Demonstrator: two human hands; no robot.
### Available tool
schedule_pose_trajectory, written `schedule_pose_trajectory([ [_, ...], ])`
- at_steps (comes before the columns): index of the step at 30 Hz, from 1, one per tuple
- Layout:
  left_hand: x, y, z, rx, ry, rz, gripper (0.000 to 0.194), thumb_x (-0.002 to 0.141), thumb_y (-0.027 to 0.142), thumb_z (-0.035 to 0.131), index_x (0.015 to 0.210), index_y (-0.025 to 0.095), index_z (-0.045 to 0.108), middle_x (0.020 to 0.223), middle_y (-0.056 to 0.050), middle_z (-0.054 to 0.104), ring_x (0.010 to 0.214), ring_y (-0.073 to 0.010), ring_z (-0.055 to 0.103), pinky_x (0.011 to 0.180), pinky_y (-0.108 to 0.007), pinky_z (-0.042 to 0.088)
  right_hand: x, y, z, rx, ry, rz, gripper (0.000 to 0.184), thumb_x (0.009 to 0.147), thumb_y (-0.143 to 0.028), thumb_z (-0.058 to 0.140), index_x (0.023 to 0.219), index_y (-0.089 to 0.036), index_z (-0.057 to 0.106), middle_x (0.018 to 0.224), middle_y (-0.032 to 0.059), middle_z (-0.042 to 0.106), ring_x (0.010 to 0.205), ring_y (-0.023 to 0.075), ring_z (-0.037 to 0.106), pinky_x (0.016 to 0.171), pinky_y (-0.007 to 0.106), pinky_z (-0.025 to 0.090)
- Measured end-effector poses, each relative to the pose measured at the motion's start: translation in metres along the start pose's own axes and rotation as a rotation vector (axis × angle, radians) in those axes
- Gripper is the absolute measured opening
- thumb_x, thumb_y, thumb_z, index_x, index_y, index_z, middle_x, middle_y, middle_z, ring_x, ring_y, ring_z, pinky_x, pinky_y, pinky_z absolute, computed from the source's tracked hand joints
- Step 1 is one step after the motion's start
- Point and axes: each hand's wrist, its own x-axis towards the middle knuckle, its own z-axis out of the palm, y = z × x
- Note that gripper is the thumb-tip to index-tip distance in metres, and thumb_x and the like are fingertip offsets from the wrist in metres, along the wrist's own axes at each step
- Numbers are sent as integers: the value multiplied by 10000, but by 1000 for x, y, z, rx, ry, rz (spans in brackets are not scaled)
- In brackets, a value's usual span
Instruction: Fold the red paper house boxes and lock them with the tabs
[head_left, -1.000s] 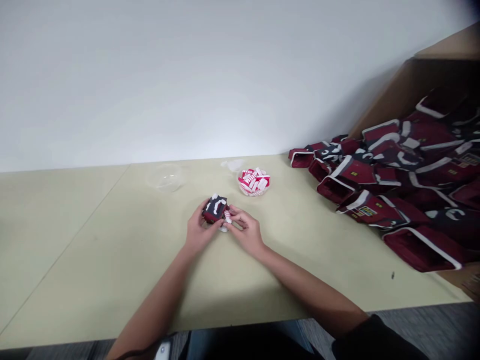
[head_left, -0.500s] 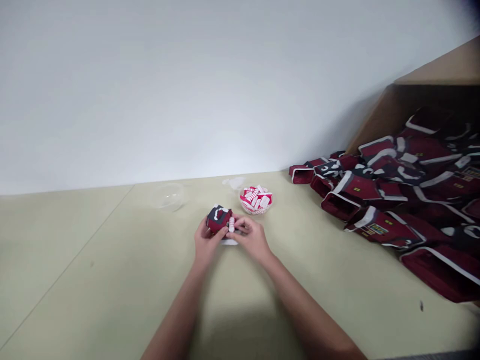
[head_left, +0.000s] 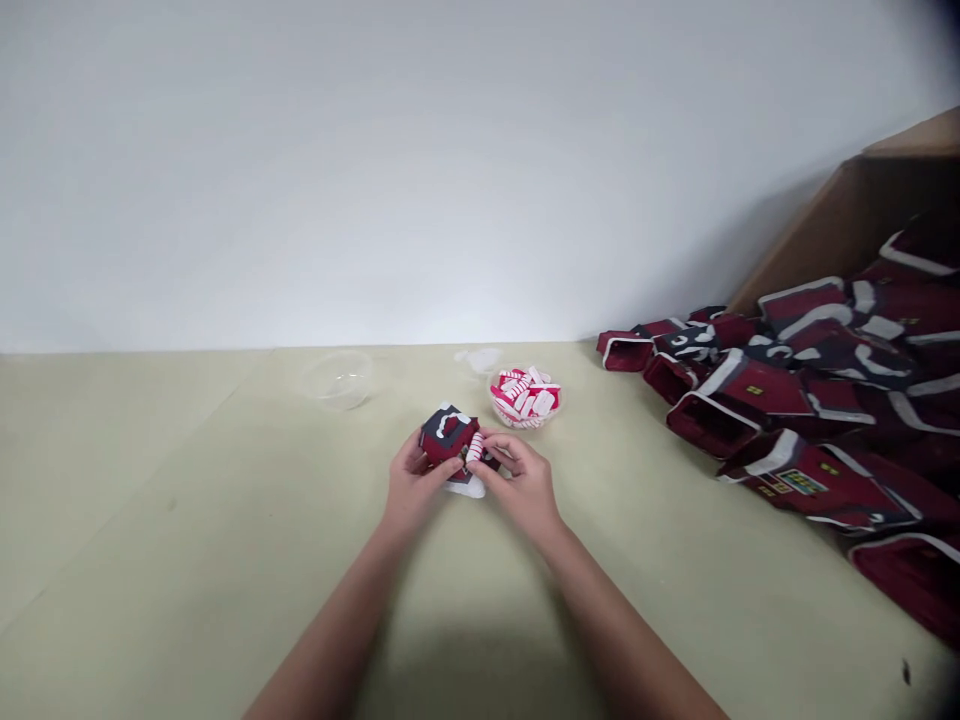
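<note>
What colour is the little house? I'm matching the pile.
The little house is dark red with a black, white-trimmed roof, best in the head view.

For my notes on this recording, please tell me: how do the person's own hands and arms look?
The left hand and right hand are bare, without gloves. The left forearm and right forearm are also bare; no sleeve or watch shows.

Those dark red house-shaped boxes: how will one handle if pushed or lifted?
The dark red house-shaped boxes look hollow and open-ended, so probably light and crushable. Heaped loosely, one may slide or tip when pushed.
</note>
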Motion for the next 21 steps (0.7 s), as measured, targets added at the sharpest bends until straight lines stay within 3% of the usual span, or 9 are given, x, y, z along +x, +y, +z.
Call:
schedule_pose_trajectory([
  [6, 1, -4, 0, -35, -44, 8, 718, 567, 338, 876, 1213, 170, 610, 1140, -114, 717, 1024, -307, 694, 829, -384, 597, -1, 9, 5, 91, 41, 56, 276, 702, -369, 802, 907, -222, 691, 1160, 97, 706, 1140, 267, 661, 997, 431, 553],
  [11, 1, -6, -1, -31, -70, 27, 729, 599, 329, 868, 1258, 176, 595, 1150, -118, 711, 1023, -303, 692, 804, -378, 603, -1, 8, 5, 12, 53, 2, 298, 700, -354, 803, 966, -234, 740, 1122, 99, 715, 1087, 274, 683, 938, 425, 588],
  [16, -1, -7, -1, 14, -94, 32, 850, 542, 270, 914, 1311, 184, 562, 1216, -129, 688, 1122, -315, 660, 926, -393, 571, -3, 5, 6, -61, 95, -45, 292, 689, -335, 818, 964, -252, 770, 1098, 96, 722, 1056, 272, 691, 921, 430, 594],
  [21, -2, -12, -1, 18, -108, 47, 872, 592, 292, 897, 1366, 183, 513, 1278, -140, 657, 1161, -311, 646, 969, -396, 556, -4, 10, 7, -74, 127, -51, 308, 691, -344, 818, 978, -241, 782, 1100, 109, 723, 1037, 266, 698, 919, 426, 590],
])
